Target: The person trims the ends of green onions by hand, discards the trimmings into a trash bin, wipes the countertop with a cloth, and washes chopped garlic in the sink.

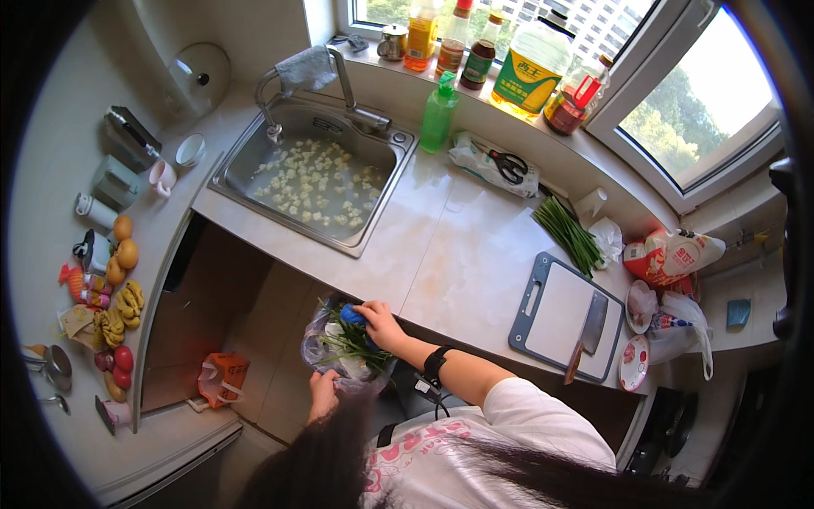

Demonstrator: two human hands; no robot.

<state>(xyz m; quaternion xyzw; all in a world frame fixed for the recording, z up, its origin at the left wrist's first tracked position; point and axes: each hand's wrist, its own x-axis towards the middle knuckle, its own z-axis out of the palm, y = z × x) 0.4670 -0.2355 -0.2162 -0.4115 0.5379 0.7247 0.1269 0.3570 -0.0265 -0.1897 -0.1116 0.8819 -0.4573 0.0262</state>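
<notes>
Below the counter's front edge, a bin lined with a clear plastic bag holds green leafy trimmings and some white scraps. My left hand grips the bag's rim on the near side. Over the bin's far right side, my right hand is closed on a crumpled blue cloth, or something like one. More blue shows under its fingers; the palm side is hidden. The steel sink beyond holds cauliflower florets in cloudy water.
Right of the sink, a cleaver lies on a cutting board, its handle past the counter edge. Green chives, scissors and a green pump bottle sit farther back. An orange bag stands low at left.
</notes>
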